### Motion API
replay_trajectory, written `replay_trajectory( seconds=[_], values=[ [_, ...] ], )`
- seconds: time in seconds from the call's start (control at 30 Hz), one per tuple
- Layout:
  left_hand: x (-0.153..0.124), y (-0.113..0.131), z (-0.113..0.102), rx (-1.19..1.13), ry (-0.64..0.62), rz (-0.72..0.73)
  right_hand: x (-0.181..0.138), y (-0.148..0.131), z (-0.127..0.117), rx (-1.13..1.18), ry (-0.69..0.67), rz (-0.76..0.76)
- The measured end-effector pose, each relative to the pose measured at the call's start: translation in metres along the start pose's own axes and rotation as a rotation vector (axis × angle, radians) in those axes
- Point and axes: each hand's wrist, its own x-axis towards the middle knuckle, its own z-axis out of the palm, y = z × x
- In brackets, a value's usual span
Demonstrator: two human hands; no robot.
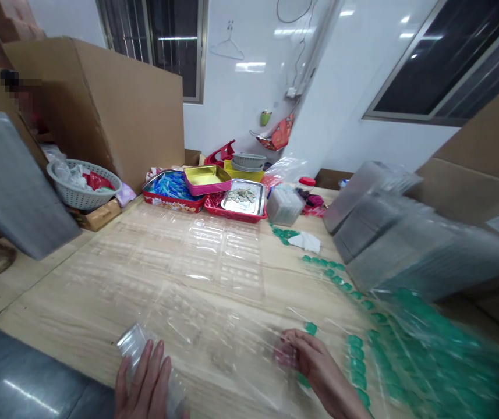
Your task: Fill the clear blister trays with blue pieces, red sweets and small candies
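At the near edge of the table, my left hand [144, 378] lies with its fingers stretched out on a clear plastic packet or case [132, 342], whose lower part is partly covered by the hand. To the right, my right hand [308, 355] is closed in a pinch around a small, see-through, pinkish piece [285, 352], too blurred to name. Clear moulded plastic trays [240, 256] lie flat across the middle of the table. Green rounded pieces in rows [356, 364] lie just right of my right hand, some under clear film.
Stacks of grey-clear plastic sheets [389, 227] stand at right, with another stack [9, 180] at left. At the back are red tins [173, 203], a metal tray of small pieces [255, 191] and a clear box [285, 206]. A basket [81, 195] sits by a large carton [140, 110].
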Motion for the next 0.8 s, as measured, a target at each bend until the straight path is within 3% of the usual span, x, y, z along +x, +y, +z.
replay_trajectory(
  seconds=[0.13,0.2,0.4,0.5,0.67,0.8],
  values=[
    [0.001,0.003,0.002,0.024,0.001,-0.018,0.004,0.005,0.007,-0.41,0.151,-0.347],
    [0.001,0.003,0.002,0.032,0.007,-0.024,0.003,0.013,0.012,-0.647,0.131,-0.508],
    [0.001,0.002,0.002,0.035,0.018,-0.014,-0.011,0.039,0.038,-1.089,-0.37,-0.685],
    [0.0,0.0,0.003,0.046,0.009,0.007,-0.008,0.037,0.057,-1.211,-0.435,-0.701],
    [0.001,0.003,0.005,0.008,0.024,-0.027,0.016,0.025,0.068,-1.289,-0.38,-0.74],
    [0.007,0.015,-0.002,-0.072,-0.023,-0.164,0.016,0.024,0.074,-1.137,-0.282,-0.754]
  ],
)
